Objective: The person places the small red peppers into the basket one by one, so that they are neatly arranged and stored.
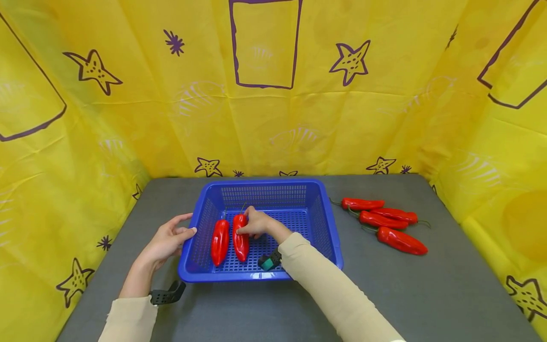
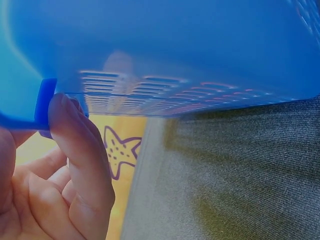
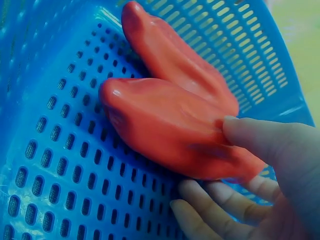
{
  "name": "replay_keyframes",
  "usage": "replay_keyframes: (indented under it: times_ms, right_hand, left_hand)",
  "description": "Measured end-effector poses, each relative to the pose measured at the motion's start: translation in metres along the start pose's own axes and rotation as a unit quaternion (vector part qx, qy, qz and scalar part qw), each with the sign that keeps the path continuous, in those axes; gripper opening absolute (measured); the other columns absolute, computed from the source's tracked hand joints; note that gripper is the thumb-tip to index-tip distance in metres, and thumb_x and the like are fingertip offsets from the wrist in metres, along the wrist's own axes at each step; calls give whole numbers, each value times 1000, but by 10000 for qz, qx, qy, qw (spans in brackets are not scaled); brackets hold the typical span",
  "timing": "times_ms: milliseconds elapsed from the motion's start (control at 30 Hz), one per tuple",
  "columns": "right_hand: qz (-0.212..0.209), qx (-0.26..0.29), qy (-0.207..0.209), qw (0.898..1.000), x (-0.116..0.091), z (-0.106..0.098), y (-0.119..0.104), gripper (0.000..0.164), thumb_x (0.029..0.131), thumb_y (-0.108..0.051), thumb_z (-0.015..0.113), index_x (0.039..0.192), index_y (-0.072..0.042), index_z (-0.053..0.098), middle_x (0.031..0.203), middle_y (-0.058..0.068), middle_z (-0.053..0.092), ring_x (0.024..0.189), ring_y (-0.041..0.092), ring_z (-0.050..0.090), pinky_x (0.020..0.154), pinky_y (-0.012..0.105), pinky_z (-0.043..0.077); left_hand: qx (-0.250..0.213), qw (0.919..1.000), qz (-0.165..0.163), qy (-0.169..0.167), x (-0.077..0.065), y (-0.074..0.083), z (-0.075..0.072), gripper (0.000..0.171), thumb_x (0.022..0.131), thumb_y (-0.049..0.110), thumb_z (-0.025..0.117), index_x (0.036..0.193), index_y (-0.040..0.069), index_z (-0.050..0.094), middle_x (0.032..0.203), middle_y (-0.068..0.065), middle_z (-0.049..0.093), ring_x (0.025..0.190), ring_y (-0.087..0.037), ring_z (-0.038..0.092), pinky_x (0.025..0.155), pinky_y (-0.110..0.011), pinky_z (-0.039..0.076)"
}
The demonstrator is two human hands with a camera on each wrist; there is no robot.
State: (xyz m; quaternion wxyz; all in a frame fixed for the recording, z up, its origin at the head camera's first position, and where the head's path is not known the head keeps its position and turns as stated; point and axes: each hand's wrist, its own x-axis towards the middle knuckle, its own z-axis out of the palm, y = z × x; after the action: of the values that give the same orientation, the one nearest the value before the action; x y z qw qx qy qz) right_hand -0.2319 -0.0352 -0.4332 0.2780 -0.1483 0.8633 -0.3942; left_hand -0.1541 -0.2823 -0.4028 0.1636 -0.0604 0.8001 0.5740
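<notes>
A blue perforated plastic basket [image 1: 273,277] stands on the grey table. My left hand [image 1: 168,240] grips its left rim, thumb on top and fingers beneath the lip, as the left wrist view shows. Inside the basket my right hand [image 1: 259,223] holds a red pepper [image 1: 240,237] between thumb and fingers near its stem end. Just left of it, lengthwise and nearly parallel, lies a second red pepper [image 1: 220,242]. In the right wrist view the held pepper [image 3: 165,120] overlaps the other pepper [image 3: 180,60], and the fingertips curl under its side.
Several red peppers with green stems [image 1: 401,240] lie in a loose group on the table [image 1: 384,294], right of the basket. Yellow cloth [image 1: 265,128] with purple starfish drawings hangs behind the table and along both sides.
</notes>
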Motion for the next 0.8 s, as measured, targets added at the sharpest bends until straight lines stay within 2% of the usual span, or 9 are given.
replay_keyframes:
  times_ms: [233,467,800]
  right_hand:
    - [105,-25,-12,9999,2,3,-1,50,81,-22,70,116,-4,39,71,7,55,67,24,61,60,33,57]
    - [163,-6,-113,9998,1,4,0,48,83,-24,68,116,-6,39,77,10,58,64,23,62,58,31,56]
    - [246,-389,-286,9985,-1,5,-3,48,85,-33,65,118,-9,40,79,8,57,63,20,61,56,29,55]
  left_hand:
    - [-18,10000,10,1,0,0,0,68,91,27,58,145,10,20,97,-18,64,78,-28,68,67,-45,56]
    - [10,10000,8,8,0,-1,0,67,91,27,58,145,10,21,94,-16,64,76,-28,67,67,-45,56]
    - [59,10000,-7,39,-1,0,0,67,90,29,59,144,10,22,95,-17,64,76,-28,68,67,-45,56]
